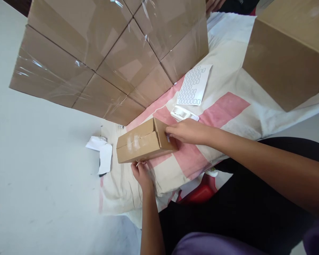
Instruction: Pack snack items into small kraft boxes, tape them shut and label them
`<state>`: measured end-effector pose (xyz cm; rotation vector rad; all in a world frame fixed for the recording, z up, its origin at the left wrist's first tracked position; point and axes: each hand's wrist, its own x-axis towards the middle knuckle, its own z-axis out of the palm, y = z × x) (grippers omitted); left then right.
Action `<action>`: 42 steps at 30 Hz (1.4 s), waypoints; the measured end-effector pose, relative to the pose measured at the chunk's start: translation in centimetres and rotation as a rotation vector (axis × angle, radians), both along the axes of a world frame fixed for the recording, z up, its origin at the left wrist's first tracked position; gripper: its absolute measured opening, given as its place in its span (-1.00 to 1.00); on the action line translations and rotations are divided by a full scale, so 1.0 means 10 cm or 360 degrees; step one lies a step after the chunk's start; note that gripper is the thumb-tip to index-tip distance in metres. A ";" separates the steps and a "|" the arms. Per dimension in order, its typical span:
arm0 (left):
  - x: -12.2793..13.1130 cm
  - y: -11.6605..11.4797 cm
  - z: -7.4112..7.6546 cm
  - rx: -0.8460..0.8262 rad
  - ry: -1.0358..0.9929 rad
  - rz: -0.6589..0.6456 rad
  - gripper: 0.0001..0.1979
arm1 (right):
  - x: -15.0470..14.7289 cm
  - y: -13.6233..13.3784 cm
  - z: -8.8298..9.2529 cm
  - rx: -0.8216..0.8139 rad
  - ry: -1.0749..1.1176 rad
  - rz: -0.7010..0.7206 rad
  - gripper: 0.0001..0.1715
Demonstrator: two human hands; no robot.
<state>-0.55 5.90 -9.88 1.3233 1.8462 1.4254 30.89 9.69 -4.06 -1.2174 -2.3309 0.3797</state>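
Observation:
A small brown cardboard box (138, 141) lies on the pink and cream cloth, with clear tape along its top seam. My right hand (188, 131) is at the box's right end, its fingers pressed together on a small white label (168, 138) against the cardboard. My left hand (142, 174) is low at the box's near side, fingers closed around something small and pale that I cannot make out. Just beyond my right hand lies a white plastic dispenser-like object (184, 113). A sheet of printed labels (194, 85) rests behind it.
Large taped cardboard boxes (117, 71) stand stacked at the back left. Another big carton (287, 63) is at the right. Crumpled white paper (104, 156) lies by the wall. A red stool (202, 191) shows below the cloth's edge. Another person's hand (214, 5) appears at the top.

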 end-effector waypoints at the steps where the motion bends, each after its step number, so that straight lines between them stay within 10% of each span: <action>1: 0.00 0.00 0.00 0.0002 -0.0010 0.0001 -0.90 | 0.00 0.00 0.00 0.0019 -0.0027 0.0013 -0.82; 42: 0.03 -0.06 0.00 -0.0056 0.0196 0.0093 -0.69 | -0.11 -0.22 0.09 -0.0082 0.0142 0.0149 -0.79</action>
